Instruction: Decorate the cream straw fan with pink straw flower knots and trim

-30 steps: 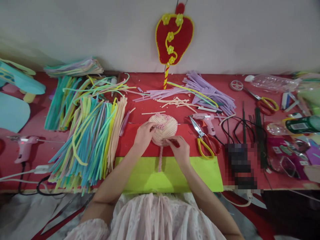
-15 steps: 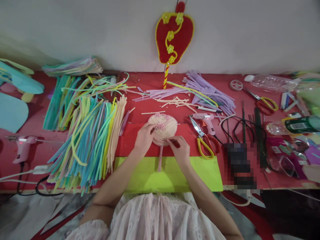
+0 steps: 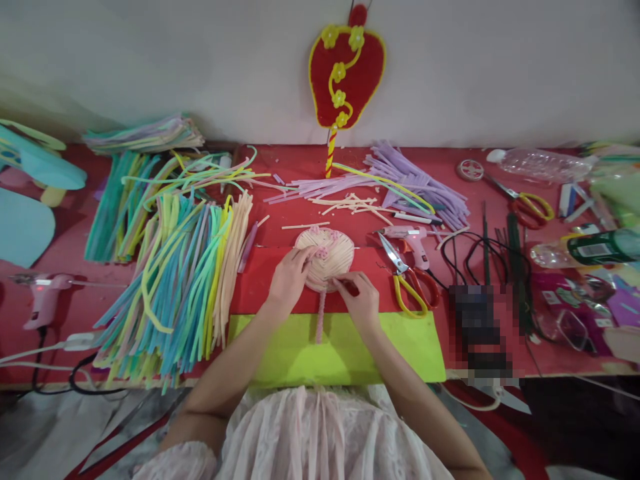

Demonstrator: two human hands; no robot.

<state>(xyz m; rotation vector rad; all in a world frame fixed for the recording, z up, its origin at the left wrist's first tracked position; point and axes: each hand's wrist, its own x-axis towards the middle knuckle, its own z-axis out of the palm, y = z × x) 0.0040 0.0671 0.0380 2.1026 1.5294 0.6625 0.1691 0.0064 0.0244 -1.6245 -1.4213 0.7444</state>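
Observation:
A small round cream fan (image 3: pixel 331 255) woven from pipe cleaners, with pink flowers and a pink twisted handle (image 3: pixel 320 320), lies on a red sheet (image 3: pixel 255 283) in front of me. My left hand (image 3: pixel 289 277) rests on the fan's left edge with fingers curled, pressing it. My right hand (image 3: pixel 359 300) pinches at the fan's lower right edge, fingers closed on something small I cannot make out.
A yellow-green sheet (image 3: pixel 410 347) lies at the table's near edge. Piles of coloured pipe cleaners (image 3: pixel 185 273) lie left, purple ones (image 3: pixel 415 180) behind. Yellow-handled scissors (image 3: pixel 407 283), a pink glue gun (image 3: pixel 413 240), another glue gun (image 3: pixel 43 300), cables and bottles (image 3: pixel 595 248) sit around.

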